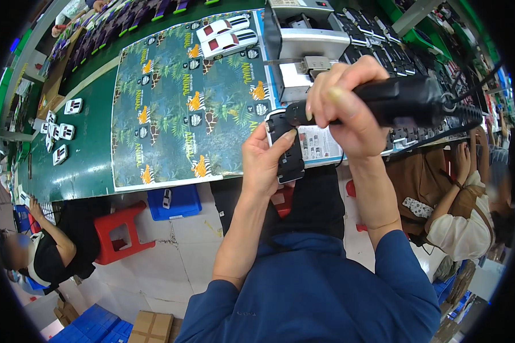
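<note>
My left hand (263, 157) grips a toy car (292, 163) turned with its black underside up; a little white body shows at its edge. My left thumb presses on the black base. A black electric screwdriver (403, 100) lies almost level in my right hand (352, 103), fingers wrapped round its front part. Its front end is at the car's upper part, but the tip itself is hidden. Two white toy cars with dark stripes (229, 43) stand side by side at the far edge of the patterned sheet (166, 114).
A metal fixture (309, 43) stands beyond my right hand, with rows of black car bases (372, 34) to its right. Smaller white cars (57, 131) sit on the green table at left. A red stool (120, 231) and blue bin (174, 201) are below. People sit at both sides.
</note>
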{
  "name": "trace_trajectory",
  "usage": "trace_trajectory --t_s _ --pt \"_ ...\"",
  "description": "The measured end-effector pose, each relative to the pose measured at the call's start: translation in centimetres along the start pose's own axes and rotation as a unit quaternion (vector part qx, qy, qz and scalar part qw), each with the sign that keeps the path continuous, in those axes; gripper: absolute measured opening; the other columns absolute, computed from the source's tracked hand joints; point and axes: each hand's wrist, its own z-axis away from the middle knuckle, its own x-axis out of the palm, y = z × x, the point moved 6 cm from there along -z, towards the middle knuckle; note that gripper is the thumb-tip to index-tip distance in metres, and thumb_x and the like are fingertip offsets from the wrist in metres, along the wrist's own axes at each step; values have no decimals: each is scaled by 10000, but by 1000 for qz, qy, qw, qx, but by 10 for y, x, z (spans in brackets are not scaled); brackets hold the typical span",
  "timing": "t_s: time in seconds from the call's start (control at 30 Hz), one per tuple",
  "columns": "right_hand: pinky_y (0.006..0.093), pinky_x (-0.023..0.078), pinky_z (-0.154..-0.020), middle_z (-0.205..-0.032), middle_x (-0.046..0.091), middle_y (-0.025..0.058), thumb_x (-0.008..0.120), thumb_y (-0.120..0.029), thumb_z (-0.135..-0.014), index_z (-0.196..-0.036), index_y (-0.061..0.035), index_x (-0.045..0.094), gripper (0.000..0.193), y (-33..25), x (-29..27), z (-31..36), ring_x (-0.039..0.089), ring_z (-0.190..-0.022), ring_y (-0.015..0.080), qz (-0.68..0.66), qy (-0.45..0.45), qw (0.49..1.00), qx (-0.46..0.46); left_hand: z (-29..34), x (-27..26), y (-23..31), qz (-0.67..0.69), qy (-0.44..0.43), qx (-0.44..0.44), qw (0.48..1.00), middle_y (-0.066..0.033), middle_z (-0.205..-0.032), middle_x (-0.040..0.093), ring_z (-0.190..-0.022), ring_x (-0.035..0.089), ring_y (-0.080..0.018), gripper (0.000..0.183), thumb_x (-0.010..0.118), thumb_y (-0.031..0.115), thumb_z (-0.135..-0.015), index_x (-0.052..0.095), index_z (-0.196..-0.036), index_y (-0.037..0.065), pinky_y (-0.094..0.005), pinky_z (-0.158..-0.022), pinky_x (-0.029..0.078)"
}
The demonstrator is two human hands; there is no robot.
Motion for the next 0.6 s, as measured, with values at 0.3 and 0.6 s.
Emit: trace_trajectory --t_s 0.3,0.6 --pt "339 474 -596 -667 520 53 611 -123 -933 -946 -19 589 107 -19 -60 -40 532 -548 165 121 75 988 -56 -6 -10 5 89 -57 -5 994 -248 -1386 500 -1208 575 -405 649 563 -148 -803 378 -1393 49 -598 -959 539" --pt "218 393 -394 -539 576 16 752 -35 -836 -739 -29 611 171 -22 -5 -72 526 -404 85 77 -125 948 -282 -4 -18 8 104 -96 -2 990 -250 -1291 566 -1021 667 -368 780 515 -63 -741 330 -1480 106 -487 -832 611"
